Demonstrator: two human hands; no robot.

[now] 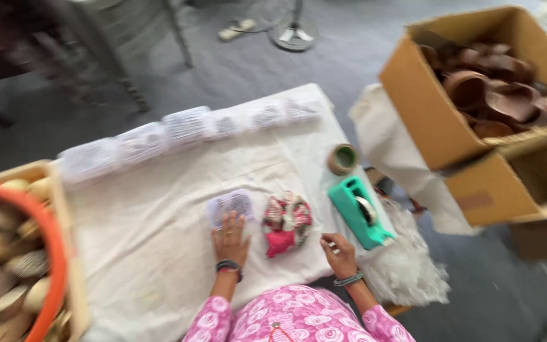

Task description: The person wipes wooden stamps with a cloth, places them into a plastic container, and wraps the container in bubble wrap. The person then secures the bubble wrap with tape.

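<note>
While the head view is motion-blurred, the layout reads: white cloth-covered table [159, 253] on a grey floor [254, 69], dark furniture legs and a round metal stand base [294, 35] at the far side.

Left hand [230, 239] lies flat, palm down on the cloth, fingers [226, 221] spread narrow, tips touching the near edge of a small clear plastic packet [229, 206]; holds nothing. Dark bangles at the wrist.

Right hand [340, 250] loosely curled, pinching a small pale item [333, 247] at the fingertips; too blurred to tell what it is. Greenish bangles at the wrist.

Between the two hands, just past the fingers: bundle of red, pink and white patterned fabric rings [287, 221], soft, bunched. Just beyond the right fingers: teal plastic tape dispenser [357, 212], wedge-shaped; farther on, tape roll [342, 158], round, brownish.

Far beyond the left fingers: row of clear plastic packets [185, 130] along the far table edge. Left of the left hand: wooden crate [64, 228] with an orange hoop [52, 253] and pale rounded pieces. Right of the right hand: crinkled clear plastic [406, 253], open cardboard boxes [451, 120] holding brown glossy curved items [495, 85]. Pink floral sleeves at the bottom.
</note>
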